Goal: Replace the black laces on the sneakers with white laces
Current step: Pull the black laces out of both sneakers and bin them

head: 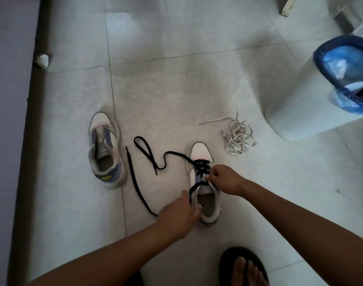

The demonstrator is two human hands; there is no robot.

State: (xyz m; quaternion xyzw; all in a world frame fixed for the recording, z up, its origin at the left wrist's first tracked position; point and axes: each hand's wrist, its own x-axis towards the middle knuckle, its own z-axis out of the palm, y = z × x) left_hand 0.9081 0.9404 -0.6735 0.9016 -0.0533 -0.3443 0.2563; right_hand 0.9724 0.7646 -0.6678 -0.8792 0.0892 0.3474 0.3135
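Two sneakers are on the tiled floor, and we take the near sneaker (205, 195) as our landmark: it is only half unlaced, with its black lace (201, 171) crossed through the upper eyelets and trailing off to the left. We steady it with the left hand (177, 216), fingers curled over the collar, while the right hand (225, 179) pinches at the eyelets with fingertips pressed together; we can't tell whether it grips lace or tongue. Left of our landmark, the far sneaker (105, 149) sits bare, a loose black lace (135, 182) between the two. Beyond and to the right, the white laces (238, 135) lie in a tangle. The risks: a hard tug could drag the shoe or jam the lace at an eyelet, and that white bundle may knot up.
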